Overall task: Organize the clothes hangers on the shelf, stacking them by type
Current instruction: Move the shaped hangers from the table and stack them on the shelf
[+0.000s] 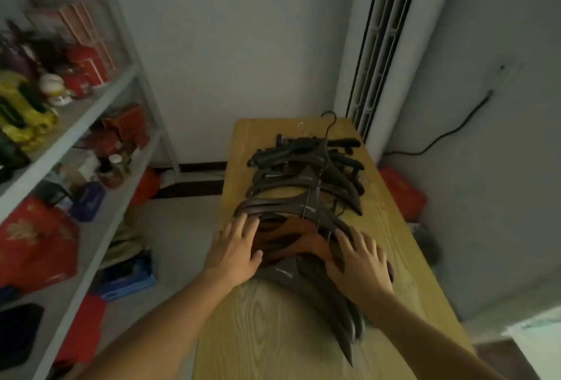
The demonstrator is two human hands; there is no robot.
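Dark brown hangers lie in overlapping piles down the middle of a light wooden table (267, 328). The near pile (306, 276) sits under both my hands. My left hand (235, 253) rests flat on its left end with fingers spread. On its right end lies my right hand (359, 264), also flat with fingers apart. Neither hand grips anything. Further back lies a pile of similar brown hangers (303, 185). At the far end are black hangers (306, 145) with a thin wire hook sticking up.
A grey metal shelf unit (91, 124) stands at the left, filled with red boxes, yellow packs and jars. Red bags (400, 191) lie on the floor right of the table. A tall white air conditioner (385, 39) stands behind the table, with a black cable on the wall.
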